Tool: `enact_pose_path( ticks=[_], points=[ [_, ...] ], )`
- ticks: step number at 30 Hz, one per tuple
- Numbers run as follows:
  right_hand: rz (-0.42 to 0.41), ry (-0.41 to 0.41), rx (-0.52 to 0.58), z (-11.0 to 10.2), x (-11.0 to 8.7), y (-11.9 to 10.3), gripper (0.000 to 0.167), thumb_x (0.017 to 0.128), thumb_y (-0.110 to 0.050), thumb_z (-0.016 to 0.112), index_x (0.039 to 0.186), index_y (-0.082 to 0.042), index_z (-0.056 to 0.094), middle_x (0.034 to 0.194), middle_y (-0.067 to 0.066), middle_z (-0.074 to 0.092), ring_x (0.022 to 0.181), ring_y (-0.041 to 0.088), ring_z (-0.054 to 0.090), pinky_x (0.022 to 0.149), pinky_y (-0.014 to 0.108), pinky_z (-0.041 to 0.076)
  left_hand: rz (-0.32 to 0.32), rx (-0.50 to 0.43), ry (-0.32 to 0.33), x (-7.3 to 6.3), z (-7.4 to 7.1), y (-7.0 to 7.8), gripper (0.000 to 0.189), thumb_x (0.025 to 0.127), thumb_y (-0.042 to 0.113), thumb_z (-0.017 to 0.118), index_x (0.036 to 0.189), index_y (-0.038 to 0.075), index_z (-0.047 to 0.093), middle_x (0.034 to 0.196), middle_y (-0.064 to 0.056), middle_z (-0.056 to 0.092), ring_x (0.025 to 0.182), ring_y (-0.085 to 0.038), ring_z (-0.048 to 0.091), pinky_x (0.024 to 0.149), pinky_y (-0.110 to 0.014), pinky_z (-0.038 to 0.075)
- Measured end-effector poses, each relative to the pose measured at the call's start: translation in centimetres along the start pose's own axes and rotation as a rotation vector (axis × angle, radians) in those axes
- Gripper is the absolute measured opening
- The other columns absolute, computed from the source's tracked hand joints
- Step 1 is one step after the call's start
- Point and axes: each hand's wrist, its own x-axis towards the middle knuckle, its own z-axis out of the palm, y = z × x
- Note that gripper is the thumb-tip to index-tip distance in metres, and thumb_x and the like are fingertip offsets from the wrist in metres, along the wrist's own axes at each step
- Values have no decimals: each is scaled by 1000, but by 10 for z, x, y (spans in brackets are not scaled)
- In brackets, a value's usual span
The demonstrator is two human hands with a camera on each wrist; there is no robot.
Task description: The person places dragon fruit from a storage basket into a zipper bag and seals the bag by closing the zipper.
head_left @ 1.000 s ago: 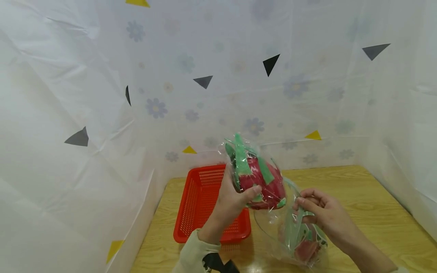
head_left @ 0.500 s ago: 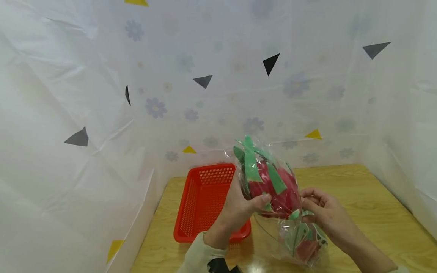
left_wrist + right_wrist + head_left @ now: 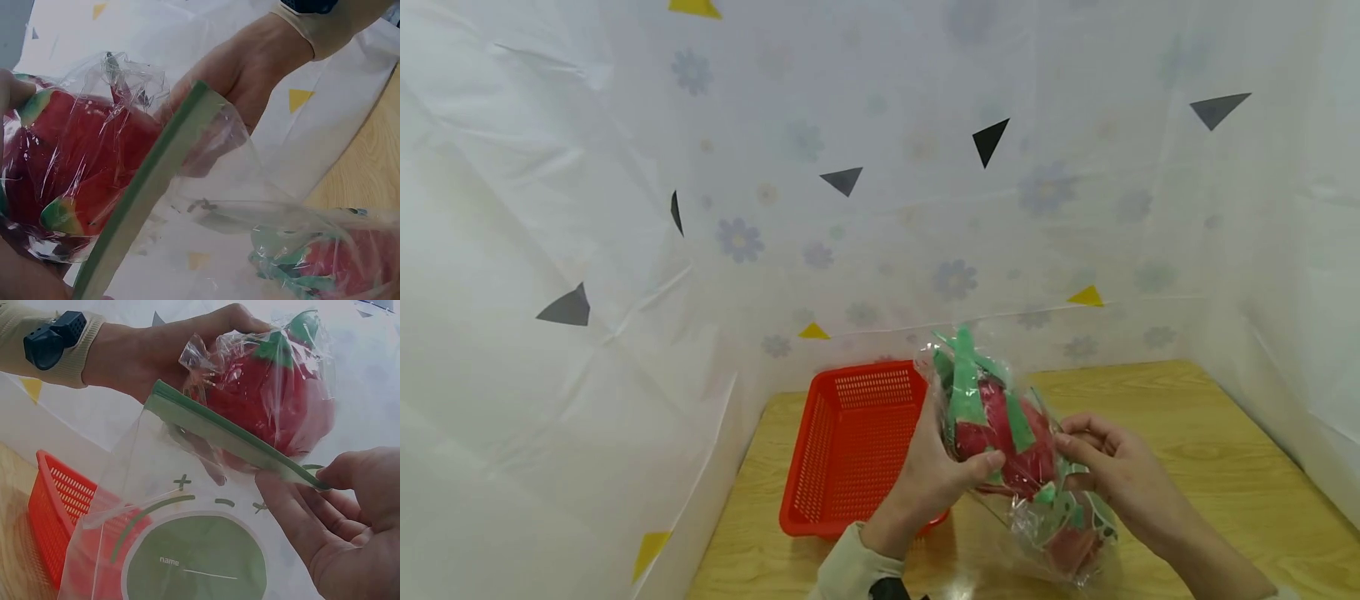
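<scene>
Fruit (image 3: 1003,435) in left hand (image 3: 934,482), fingers seemingly curled around, bag (image 3: 195,550) pinched in right hand (image 3: 1122,475)

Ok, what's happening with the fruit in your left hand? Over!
Left hand: gripping wrapped fruit at mouth of bag. Right hand: pinching bag's edge. Maybe in the way: another fruit inside.

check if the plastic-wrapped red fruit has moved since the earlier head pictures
Yes: held in the left hand, the plastic-wrapped red fruit has moved right and down in the head view, judged against the red basket.
</scene>
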Motion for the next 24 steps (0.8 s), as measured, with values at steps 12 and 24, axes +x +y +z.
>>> enact_pose_path(
  ticks=[12,24],
  points=[
    [-86,-46,37,-5,-4,-9,15,105,-11,46,114,-5,56,95,-1,67,86,15,66,74,39,61,26,483,37,-6,0,-24,98,77,24,84,151,31,21,139,4,47,120,-10,55,92,-24,54],
    [-69,19,-69,0,-3,-10,19,103,-15,52,114,1,54,93,-2,68,80,15,66,71,40,60,140,826,-72,-14,-9,-39,107,71,28,89,151,24,17,143,-1,35,127,-14,40,97,-24,51]
  ],
)
